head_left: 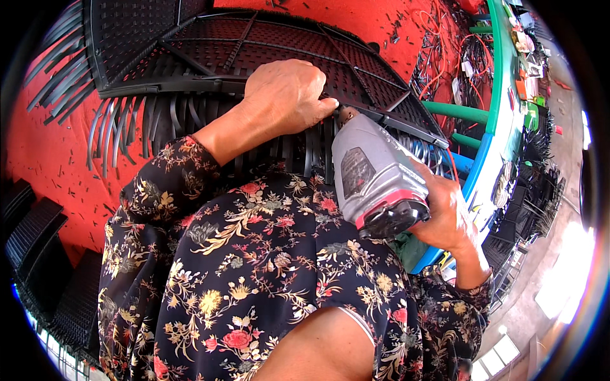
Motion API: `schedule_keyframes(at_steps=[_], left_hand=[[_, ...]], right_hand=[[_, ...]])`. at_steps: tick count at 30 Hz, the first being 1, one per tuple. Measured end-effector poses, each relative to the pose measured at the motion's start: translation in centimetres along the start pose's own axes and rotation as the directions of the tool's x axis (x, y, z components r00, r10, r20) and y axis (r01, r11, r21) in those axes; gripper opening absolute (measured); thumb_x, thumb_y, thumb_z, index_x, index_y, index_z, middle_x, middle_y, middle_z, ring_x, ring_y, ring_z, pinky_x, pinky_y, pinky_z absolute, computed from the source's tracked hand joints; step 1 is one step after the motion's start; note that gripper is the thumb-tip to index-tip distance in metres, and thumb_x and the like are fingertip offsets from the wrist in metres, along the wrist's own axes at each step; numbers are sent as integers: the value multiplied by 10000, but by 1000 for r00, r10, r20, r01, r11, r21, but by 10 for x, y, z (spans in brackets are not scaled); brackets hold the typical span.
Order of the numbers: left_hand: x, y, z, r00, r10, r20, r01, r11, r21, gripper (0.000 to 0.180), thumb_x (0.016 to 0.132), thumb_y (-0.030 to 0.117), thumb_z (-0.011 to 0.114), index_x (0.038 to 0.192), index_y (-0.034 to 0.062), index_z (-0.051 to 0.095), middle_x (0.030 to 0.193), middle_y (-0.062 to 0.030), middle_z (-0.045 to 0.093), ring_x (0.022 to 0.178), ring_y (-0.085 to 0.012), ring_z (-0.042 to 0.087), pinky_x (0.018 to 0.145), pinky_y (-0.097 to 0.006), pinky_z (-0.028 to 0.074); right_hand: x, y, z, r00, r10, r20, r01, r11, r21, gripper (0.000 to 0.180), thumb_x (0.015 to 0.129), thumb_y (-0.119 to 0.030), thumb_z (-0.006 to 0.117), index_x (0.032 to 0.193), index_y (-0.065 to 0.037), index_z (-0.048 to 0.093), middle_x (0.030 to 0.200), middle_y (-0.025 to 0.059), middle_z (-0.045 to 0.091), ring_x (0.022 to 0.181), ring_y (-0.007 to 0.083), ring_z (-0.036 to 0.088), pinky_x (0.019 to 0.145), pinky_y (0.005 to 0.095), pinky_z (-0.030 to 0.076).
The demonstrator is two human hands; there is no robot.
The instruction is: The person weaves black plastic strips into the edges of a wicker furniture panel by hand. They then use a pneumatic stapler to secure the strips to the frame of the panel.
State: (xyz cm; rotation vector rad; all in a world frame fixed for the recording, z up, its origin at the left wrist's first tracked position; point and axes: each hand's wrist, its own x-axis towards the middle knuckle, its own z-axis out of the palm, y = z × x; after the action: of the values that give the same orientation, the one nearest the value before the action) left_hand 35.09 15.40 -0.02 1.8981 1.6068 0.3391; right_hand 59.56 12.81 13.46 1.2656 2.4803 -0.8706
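Observation:
A black woven furniture panel (273, 44) with a dark frame lies in front of me, loose black plastic strips (121, 130) hanging off its near edge. My left hand (286, 92) is closed over this edge, thumb pointing right; its curled fingers hide whatever they grip. In my right hand (445, 213) is a grey and red staple gun (375, 168), held from its right side. The gun's nose meets the frame edge just beside my left thumb. My right fingers are mostly hidden behind the gun body.
Red cloth (57, 152) strewn with dark scraps spreads under and around the panel. On the right stand a green rail (499, 70) and a blue bar (467, 190), with an orange hose (438, 76) nearby. Black woven pieces (38, 235) stand at lower left.

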Motion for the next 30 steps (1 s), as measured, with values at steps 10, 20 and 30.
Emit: schedule_keyframes(at_steps=[10, 20, 30], left_hand=[[-3, -2, 0, 1000, 19, -14, -19, 1000, 12, 392, 778, 409, 619, 763, 18, 653, 824, -124, 625, 787, -321, 612, 671, -422, 485], [-7, -4, 7, 996, 56, -75, -53, 998, 38, 388, 781, 400, 635, 785, 13, 657, 840, -125, 628, 814, -321, 615, 689, -418, 493], [-3, -3, 2, 999, 4, -55, -2, 999, 40, 393, 768, 400, 624, 754, 8, 657, 775, -160, 638, 776, -354, 615, 670, -440, 490]], right_hand=[[4, -9, -7, 998, 24, 51, -22, 999, -49, 754, 558, -75, 769, 1258, -62, 490, 930, 230, 642, 835, 408, 630, 729, 447, 508], [9, -15, -10, 997, 41, 68, -32, 992, -125, 572, 597, -116, 760, 1120, -92, 529, 884, 213, 638, 820, 413, 621, 702, 467, 500], [-5, 5, -4, 998, 49, -45, -51, 998, -26, 612, 631, -122, 727, 1197, -85, 498, 845, 231, 638, 786, 425, 620, 679, 471, 494]])
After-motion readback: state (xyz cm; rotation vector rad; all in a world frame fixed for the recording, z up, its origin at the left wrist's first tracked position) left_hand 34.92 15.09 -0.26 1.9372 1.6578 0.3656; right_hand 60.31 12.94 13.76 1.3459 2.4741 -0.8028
